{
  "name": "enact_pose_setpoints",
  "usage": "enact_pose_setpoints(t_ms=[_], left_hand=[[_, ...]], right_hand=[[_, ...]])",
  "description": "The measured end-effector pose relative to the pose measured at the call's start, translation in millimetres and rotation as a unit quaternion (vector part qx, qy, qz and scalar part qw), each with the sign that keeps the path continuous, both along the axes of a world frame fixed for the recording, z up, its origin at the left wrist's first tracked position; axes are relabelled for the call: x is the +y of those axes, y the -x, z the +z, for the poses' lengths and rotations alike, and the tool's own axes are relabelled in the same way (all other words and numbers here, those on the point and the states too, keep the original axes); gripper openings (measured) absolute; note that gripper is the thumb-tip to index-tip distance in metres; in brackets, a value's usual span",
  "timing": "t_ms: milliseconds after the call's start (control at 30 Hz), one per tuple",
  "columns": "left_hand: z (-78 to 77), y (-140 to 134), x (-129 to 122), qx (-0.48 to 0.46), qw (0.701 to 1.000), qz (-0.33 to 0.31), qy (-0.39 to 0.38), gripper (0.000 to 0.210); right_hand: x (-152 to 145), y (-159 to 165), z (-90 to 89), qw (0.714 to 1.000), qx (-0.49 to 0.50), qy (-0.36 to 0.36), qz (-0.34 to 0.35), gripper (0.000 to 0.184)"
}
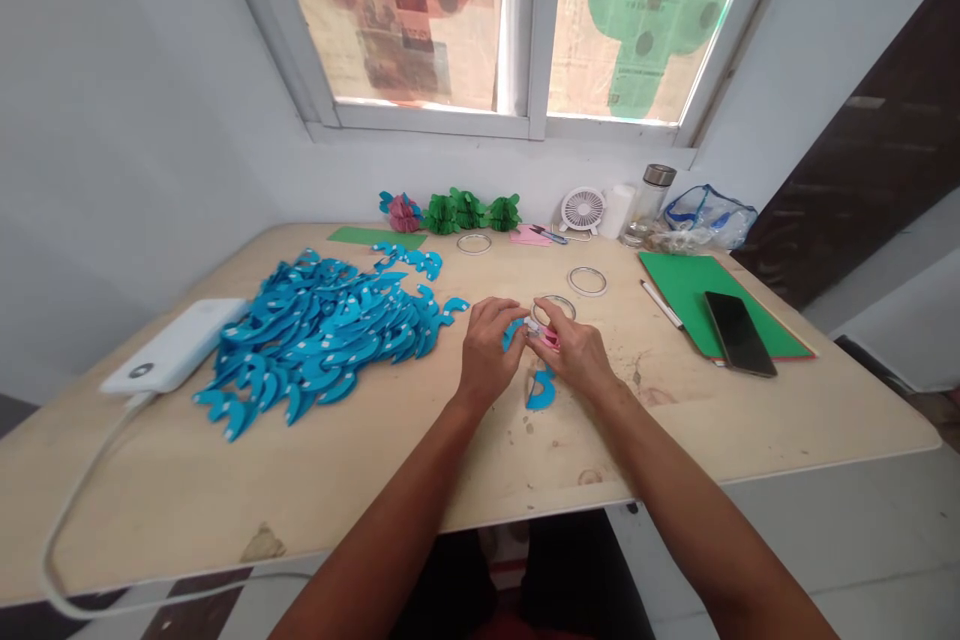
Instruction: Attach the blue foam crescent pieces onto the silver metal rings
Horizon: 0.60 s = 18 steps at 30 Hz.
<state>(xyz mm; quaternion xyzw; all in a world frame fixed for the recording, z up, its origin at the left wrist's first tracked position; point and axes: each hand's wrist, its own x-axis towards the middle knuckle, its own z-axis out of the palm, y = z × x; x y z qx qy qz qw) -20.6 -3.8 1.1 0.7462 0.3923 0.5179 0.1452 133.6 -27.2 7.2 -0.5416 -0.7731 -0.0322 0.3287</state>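
Note:
My left hand point(491, 345) is closed in a pinch near the middle of the table, with a blue paper piece point(514, 332) at its fingers. Close against it, my right hand point(577, 348) pinches a small pink and white thing point(550, 336), partly hidden by the fingers, so its kind is unclear. The fingertips of both hands nearly meet. Just beyond them lies a roll of tape point(556, 300). Below the hands, a curved blue paper cutout point(541, 392) rests on the wooden table point(420, 460).
A heap of blue paper cutouts point(322, 320) with white squares covers the left side, beside a white power bank point(176, 345) with a cable. Right are green sheets point(675, 285), a phone point(739, 332) and a pen point(661, 304). Green paper shapes point(469, 210) and a fan point(583, 210) line the wall.

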Motion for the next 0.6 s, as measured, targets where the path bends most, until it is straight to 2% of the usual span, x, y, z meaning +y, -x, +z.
enact_pose_setpoints(t_ms=[133, 300, 433, 600], left_hand=[[-1.1, 4.5, 5.3, -0.106, 0.987, 0.008, 0.123, 0.020], [5.1, 7.3, 7.5, -0.209, 0.935, -0.034, 0.284, 0.019], [10.2, 6.2, 4.3, -0.244, 0.909, -0.055, 0.333, 0.016], [10.3, 5.3, 2.6, -0.271, 0.890, -0.074, 0.359, 0.014]], right_hand=[[-0.5, 0.4, 0.6, 1.000, 0.008, 0.002, 0.003, 0.051], [-1.5, 1.3, 0.1, 1.000, -0.006, 0.005, 0.009, 0.051], [-2.7, 2.1, 0.7, 1.000, -0.015, 0.012, 0.015, 0.050], [-3.0, 3.1, 1.8, 0.999, -0.013, 0.024, 0.032, 0.051]])
